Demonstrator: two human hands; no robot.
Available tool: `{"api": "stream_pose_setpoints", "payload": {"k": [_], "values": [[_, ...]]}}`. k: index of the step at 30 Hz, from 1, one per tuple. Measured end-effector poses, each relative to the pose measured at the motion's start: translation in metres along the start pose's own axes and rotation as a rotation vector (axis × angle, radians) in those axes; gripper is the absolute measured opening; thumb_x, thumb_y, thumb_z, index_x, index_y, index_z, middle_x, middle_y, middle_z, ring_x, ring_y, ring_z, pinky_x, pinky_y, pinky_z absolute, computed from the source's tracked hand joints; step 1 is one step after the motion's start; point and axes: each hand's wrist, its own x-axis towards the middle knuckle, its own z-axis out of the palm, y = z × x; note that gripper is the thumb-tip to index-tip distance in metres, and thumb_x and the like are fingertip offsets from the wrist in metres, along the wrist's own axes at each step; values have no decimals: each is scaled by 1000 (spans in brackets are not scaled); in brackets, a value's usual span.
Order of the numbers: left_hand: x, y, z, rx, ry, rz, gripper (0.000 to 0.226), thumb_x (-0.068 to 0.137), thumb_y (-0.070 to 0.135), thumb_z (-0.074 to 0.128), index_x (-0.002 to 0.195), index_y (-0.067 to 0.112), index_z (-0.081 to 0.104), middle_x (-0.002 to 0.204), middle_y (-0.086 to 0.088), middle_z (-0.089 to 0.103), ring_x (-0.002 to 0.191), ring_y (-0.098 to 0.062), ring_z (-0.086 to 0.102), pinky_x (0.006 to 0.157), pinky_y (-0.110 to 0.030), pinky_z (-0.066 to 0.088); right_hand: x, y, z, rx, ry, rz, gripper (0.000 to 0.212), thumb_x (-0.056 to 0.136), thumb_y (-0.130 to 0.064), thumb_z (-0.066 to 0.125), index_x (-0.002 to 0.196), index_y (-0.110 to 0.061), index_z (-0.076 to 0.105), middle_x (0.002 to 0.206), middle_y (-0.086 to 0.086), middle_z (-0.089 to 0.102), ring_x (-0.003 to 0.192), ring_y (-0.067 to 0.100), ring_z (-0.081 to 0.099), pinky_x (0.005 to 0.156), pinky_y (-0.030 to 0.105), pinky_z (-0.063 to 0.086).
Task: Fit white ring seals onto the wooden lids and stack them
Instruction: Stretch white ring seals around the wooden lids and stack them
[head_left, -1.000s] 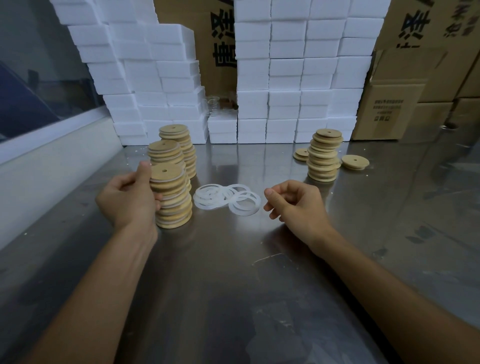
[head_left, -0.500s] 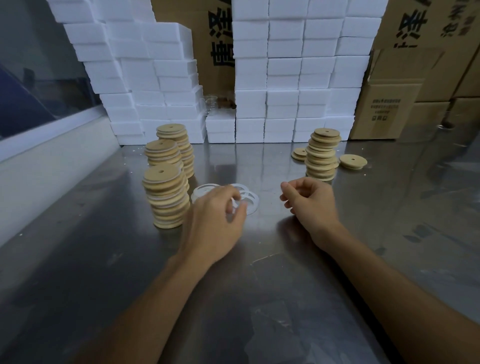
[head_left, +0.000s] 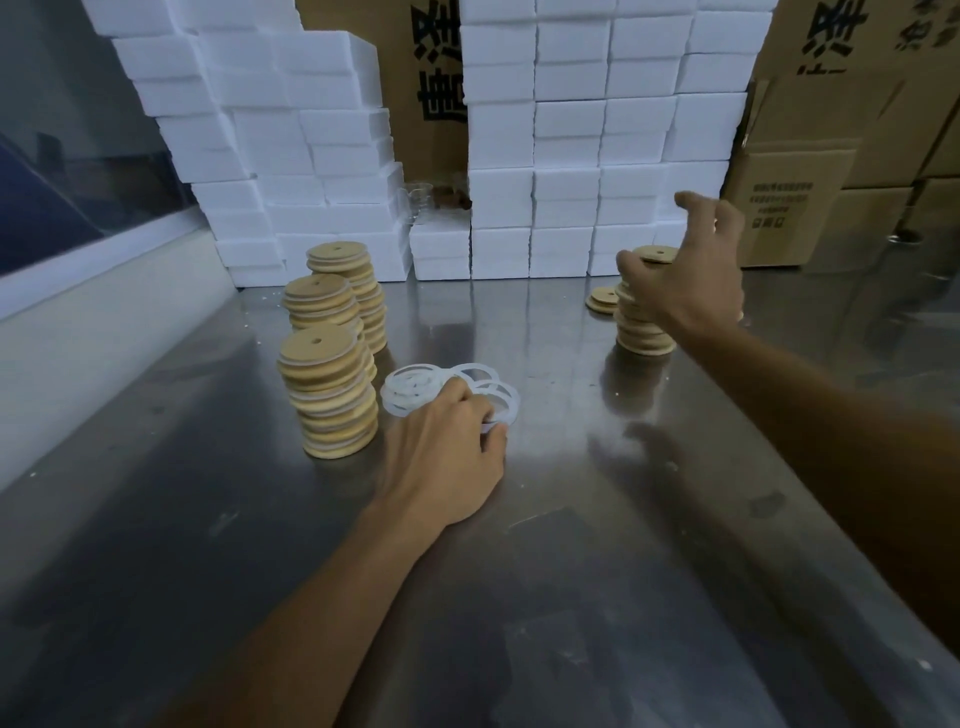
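- Our right hand (head_left: 685, 275) has reached out to the far lid stack (head_left: 641, 322), fingers curling round its top lid.
- Our left hand (head_left: 447, 447) stays pinching the white ring seals (head_left: 415, 387), beside three sealed stacks (head_left: 327, 389).
- White foam blocks (head_left: 571, 156) wall the metal table (head_left: 571, 571) behind.

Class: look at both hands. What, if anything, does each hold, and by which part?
The left hand pinches a white ring seal by its near edge. The right hand reaches over the stack of wooden lids; whether it grips the top lid cannot be told.
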Motion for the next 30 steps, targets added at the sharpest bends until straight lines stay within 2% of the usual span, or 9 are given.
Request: {"api": "stream_pose_setpoints", "payload": {"k": [2, 4, 8, 15, 20, 25, 27, 29, 30], "values": [[0, 0, -1, -8, -11, -5, 26, 96, 41, 53, 103, 20, 67, 108, 7, 55, 82, -12, 58, 65, -27, 42, 21, -1, -1, -226, -142, -25, 79, 85, -54, 64, 149, -31, 24, 162, 6, 12, 109, 36, 57, 88, 49, 48], [1, 0, -2, -15, -16, -11, 24, 96, 41, 54, 104, 21, 65, 108, 7, 55, 85, -12, 57, 66, -29, 44, 38, 0, 1, -399, -271, -29, 80, 87, -63, 57, 152, -31, 22, 161, 9, 16, 118, 44, 54, 91, 50, 46], [2, -2, -1, -37, -17, -22, 23, 95, 42, 55, 103, 22, 63, 107, 8, 55, 86, -12, 55, 66, -27, 41, 54, 7, 7, -500, -447, 57, 57, 87, -60, 54, 128, -21, 52, 118, 8, 61, 79, 31, 69, 84, 40, 54], [3, -4, 1, -44, -16, -30, 23, 94, 44, 56, 102, 24, 63, 106, 9, 54, 82, -7, 48, 58, -20, 28, 50, 16, 16, -467, -270, -33, 44, 86, -47, 56, 118, -17, 55, 109, 9, 61, 85, 29, 52, 70, 36, 39], [4, -5, -1, -111, -33, -98, 34, 85, 56, 64, 101, 27, 68, 106, 13, 56, 92, -8, 53, 69, -26, 35, 28, -5, 15, -151, -43, -30, 46, 83, -55, 48, 117, -24, 53, 103, 5, 52, 81, 28, 52, 71, 37, 39], [4, -4, -6, -141, -45, -111, 17, 89, 43, 66, 88, 28, 72, 97, 9, 58, 90, -11, 54, 69, -30, 40, -11, -35, 14, 312, -65, 111, 51, 73, -52, 68, 115, -27, 54, 114, 3, 52, 93, 23, 59, 83, 40, 52], [3, -3, -7, -128, -50, -102, 17, 91, 40, 65, 87, 25, 73, 94, 7, 58, 88, -14, 54, 70, -33, 44, -32, -46, 14, 486, -133, 165, 53, 70, -48, 79, 110, -23, 54, 106, 4, 60, 83, 21, 63, 66, 36, 57], [2, -2, -8, -123, -42, -94, 19, 92, 37, 63, 86, 22, 73, 92, 6, 58, 87, -16, 54, 71, -36, 46, -55, -54, 14, 644, -217, 219, 57, 67, -50, 84, 106, -23, 54, 96, 1, 61, 63, 12, 59, 46, 23, 48], [2, -1, -8, -126, -32, -91, 19, 92, 35, 63, 86, 20, 73, 92, 5, 58, 86, -17, 55, 71, -37, 46, -66, -57, 14, 690, -250, 244, 58, 64, -54, 85, 104, -25, 55, 91, -2, 60, 58, 7, 56, 44, 19, 45]]}}
